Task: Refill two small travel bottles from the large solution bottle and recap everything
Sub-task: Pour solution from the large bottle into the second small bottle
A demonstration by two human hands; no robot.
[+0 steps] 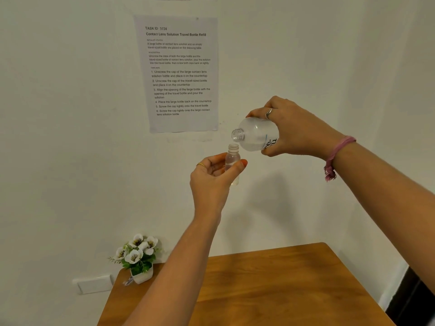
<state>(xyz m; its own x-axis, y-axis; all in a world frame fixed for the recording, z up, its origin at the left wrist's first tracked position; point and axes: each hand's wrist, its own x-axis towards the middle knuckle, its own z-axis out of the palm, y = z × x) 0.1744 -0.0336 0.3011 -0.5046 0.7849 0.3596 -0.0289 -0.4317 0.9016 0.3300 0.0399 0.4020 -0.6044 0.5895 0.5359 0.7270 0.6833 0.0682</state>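
— We have the travel bottle [232,161] upright, pinched in our left hand [213,178] fingers, high above the wooden counter [282,278].

— Our right hand [296,132] fingers wrap the solution bottle [255,135], tipped almost level, mouth just up-right of the small neck. White wall behind.

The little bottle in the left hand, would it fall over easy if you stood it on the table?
Probably, yes. The small travel bottle is tall and narrow, so a nudge could tip it. It looks like thin clear plastic with little liquid visible inside, so it is likely light. With no cap on, tipping would likely spill it. For now the left hand pinches it upright in the air.
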